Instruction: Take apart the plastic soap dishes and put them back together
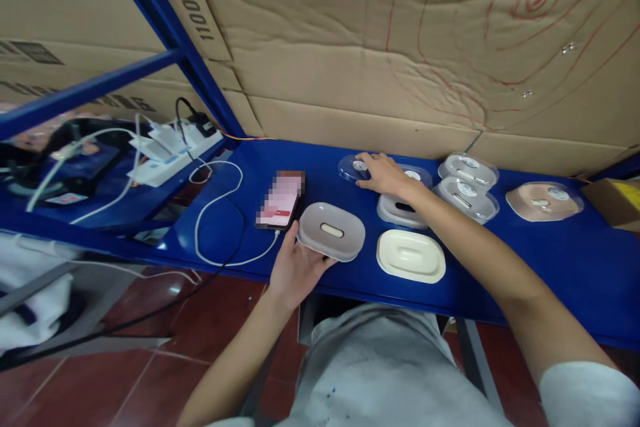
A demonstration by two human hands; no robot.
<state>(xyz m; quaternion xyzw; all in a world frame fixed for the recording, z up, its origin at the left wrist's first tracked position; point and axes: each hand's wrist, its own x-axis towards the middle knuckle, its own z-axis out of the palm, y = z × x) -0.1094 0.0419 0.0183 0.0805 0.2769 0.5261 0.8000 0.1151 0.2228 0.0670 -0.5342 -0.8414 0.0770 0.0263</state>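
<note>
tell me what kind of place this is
Probably a small workshop or packing bench: a blue metal shelf walled with cardboard, rows of plastic lids laid out, and a power strip nearby.

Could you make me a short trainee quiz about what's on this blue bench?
1. True or false: the left hand touches the grey oval lid.
2. What does the right hand rest on? A) clear lid B) phone C) cream lid
3. What is plugged into the phone?

Key: 1 true; 2 A; 3 a white cable.
</note>
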